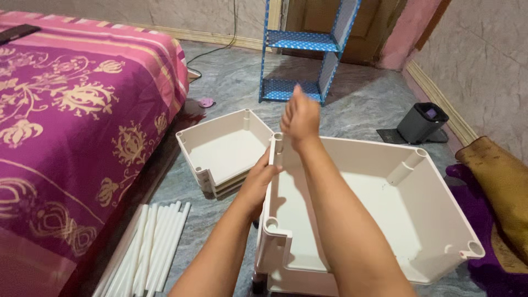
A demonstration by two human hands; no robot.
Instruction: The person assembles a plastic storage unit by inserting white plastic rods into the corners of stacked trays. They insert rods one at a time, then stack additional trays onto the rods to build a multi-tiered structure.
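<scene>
The large white tray [385,220] sits on the floor [363,104], near and right of the stacked trays [223,151]. The left hand [263,177] grips its left wall, fingers curled, while the right hand [300,116], fingers together and blurred, hovers over the far-left corner socket [278,136]. Judged step: seating that corner; next requires a white tube [151,250] aligned upright over a socket.
</scene>
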